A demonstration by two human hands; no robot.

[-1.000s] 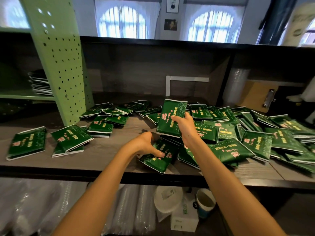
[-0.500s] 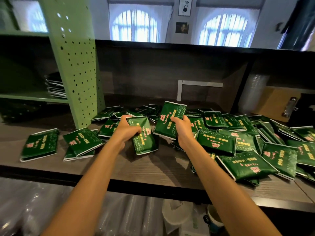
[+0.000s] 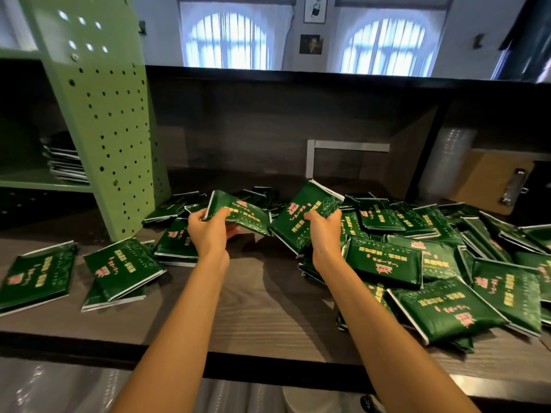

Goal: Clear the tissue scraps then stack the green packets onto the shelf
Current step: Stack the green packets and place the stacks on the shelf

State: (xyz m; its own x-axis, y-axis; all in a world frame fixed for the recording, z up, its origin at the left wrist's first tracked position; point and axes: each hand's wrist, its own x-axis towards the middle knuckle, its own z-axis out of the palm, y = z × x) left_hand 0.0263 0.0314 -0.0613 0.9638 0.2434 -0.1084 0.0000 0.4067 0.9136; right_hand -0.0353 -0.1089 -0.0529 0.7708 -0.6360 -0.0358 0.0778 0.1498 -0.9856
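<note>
Each of my hands holds one green packet above the wooden counter (image 3: 268,308). My left hand (image 3: 208,231) grips a packet (image 3: 241,211) by its left end, lying nearly flat. My right hand (image 3: 323,231) grips a second packet (image 3: 301,216), tilted up on its edge. Several more green packets lie heaped at the right (image 3: 447,308) and scattered at the left (image 3: 122,268). A small stack of packets (image 3: 67,162) sits on the green shelf (image 3: 35,181) at the far left. No tissue scraps are visible.
A green perforated metal upright (image 3: 110,129) stands on the counter between the shelf and the packets. A dark back wall runs behind. A brown clipboard (image 3: 495,180) leans at the right. Clear plastic cups are stored below the counter (image 3: 59,389).
My left hand has lifted its packet off the counter and turned it flatter, up beside the right hand's packet. The view has shifted left and closer.
</note>
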